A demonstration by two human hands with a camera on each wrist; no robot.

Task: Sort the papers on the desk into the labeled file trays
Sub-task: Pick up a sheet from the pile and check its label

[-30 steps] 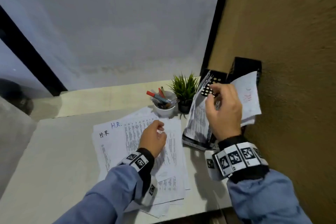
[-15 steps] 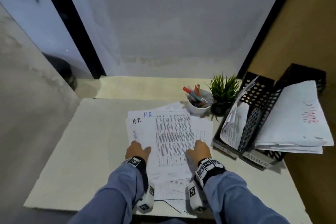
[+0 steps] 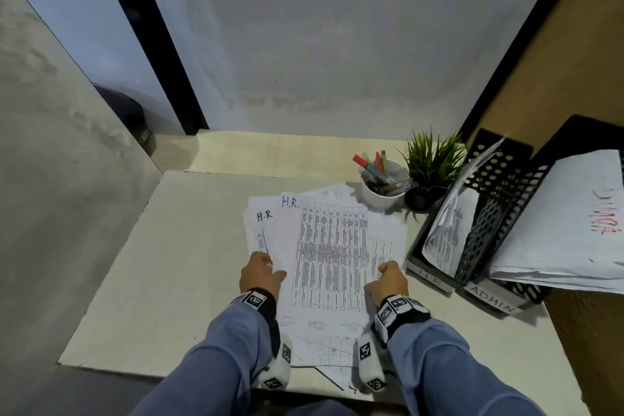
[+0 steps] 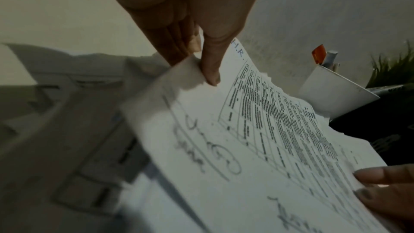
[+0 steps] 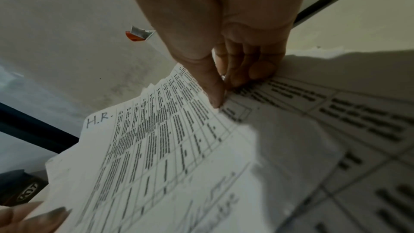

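In the head view both forearms in blue sleeves reach forward over the desk, each wrist wearing a band with black-and-white markers; the left hand pinches the left edge of the top sheet marked H.R. and the right hand pinches its right edge, the sheet lying on a loose pile of papers in the middle of the desk, where a second sheet marked H.R shows at the left. To the right stand two black perforated file trays: the one labelled H R holds a few curled papers, and the one labelled ADMIN holds a thicker stack with red writing. Behind the pile are one white cup of pens and one small potted plant. In the left wrist view the left hand points down, thumb on top of the sheet's raised edge and fingers beneath it, and fingertips of the other hand grip the far edge. In the right wrist view the right hand likewise clamps the sheet between thumb and curled fingers, above another printed page
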